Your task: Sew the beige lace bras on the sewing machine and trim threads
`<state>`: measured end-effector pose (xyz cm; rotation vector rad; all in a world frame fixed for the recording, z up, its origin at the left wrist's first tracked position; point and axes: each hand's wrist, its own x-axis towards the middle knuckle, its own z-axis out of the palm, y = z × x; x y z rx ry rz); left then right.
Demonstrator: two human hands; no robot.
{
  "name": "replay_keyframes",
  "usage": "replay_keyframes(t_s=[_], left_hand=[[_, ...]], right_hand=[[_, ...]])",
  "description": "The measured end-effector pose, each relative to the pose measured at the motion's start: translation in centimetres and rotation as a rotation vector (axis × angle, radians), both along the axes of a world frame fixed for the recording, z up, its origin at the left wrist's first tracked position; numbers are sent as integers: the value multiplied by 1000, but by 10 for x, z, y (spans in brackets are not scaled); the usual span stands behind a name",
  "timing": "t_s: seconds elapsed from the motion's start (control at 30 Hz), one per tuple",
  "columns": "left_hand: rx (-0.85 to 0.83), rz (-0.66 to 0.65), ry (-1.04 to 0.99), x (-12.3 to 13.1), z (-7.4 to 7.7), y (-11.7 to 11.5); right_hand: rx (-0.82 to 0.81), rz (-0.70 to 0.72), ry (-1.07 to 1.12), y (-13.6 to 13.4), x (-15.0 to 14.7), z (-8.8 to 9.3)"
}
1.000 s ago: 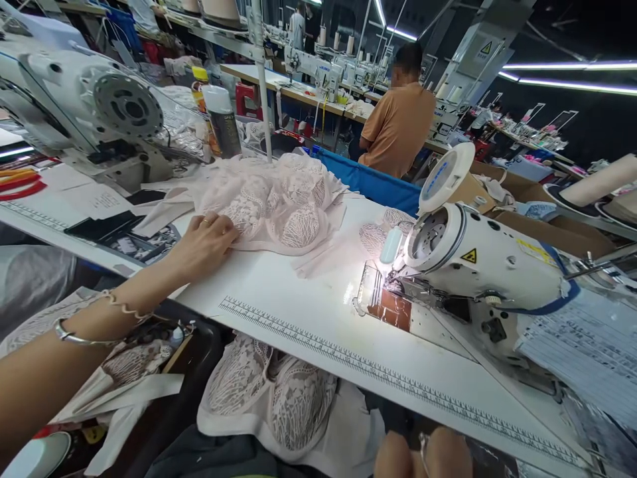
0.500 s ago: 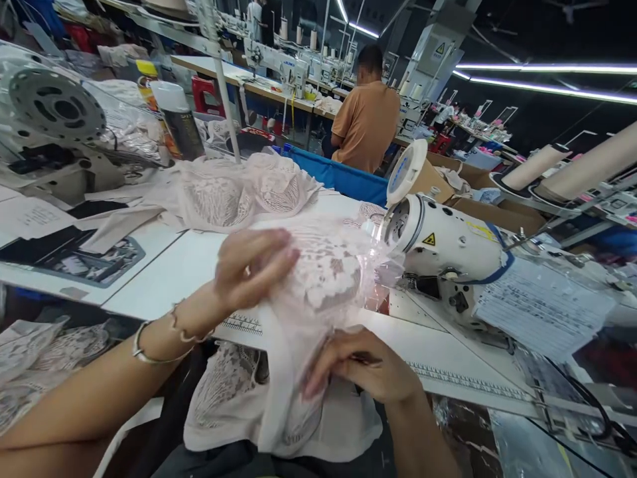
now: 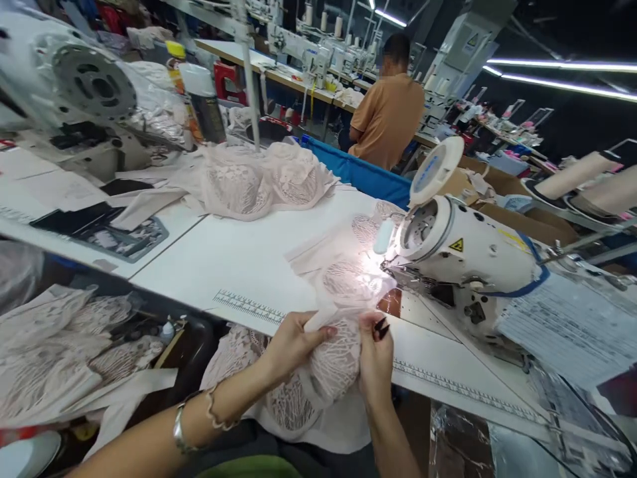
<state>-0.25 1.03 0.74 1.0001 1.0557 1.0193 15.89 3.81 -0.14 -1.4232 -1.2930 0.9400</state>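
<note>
A pale pink lace bra (image 3: 337,362) stretches from the lit needle area of the sewing machine (image 3: 438,245) down over the table's front edge. My left hand (image 3: 298,342) grips its band beside the cup, thumb on top. On the cup's other side, my right hand (image 3: 375,355) pinches the bra's edge. Two dark pointed tips (image 3: 381,328) stick out by the right fingers; the rest of that object is hidden. More lace cups hang below my hands, over my lap. The far end of the bra lies under the machine head.
Another lace bra (image 3: 263,179) lies farther back on the white table (image 3: 199,265). A second machine (image 3: 74,86) and a spray can (image 3: 204,103) stand at left. Lace pieces fill a dark bin (image 3: 199,352) at lower left. A person (image 3: 388,106) sits beyond the blue cloth bin (image 3: 358,169).
Both hands have closed on the bra at the table's front edge; the left came down and right, the right rose slightly. The fabric now lies flatter under the machine. The view shifted left.
</note>
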Motion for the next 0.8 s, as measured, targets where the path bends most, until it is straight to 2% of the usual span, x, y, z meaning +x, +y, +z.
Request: replay_keyframes(t_s=[0.07,0.17,0.23,0.3,0.43,0.53,0.6,0.67,0.73,0.8], left_hand=[[30,8,4,1,3,4],[173,-100,206,-4,5,15],[197,-175,287,-8,5,23],[195,-241,328,-10,5,30],[183,-339,413,-11,6,39],[172,-404,426,-12,6,38],[154,-385,431,-9,5,32],[120,-283,444,-1,3,23],[83,-151,442,12,1,14],[56,-59,405,24,0,7]], right_hand=[[-37,-148,12,-1,-2,-7],[-177,-158,-7,0,4,-13],[-229,-134,-59,2,12,-13],[-244,-50,-142,4,20,-12],[-226,209,-319,13,32,-1],[-281,415,-339,25,33,9],[-311,477,-391,32,27,15],[-219,393,-553,36,18,18],[-24,225,-738,36,6,18],[119,100,-824,33,-4,16]])
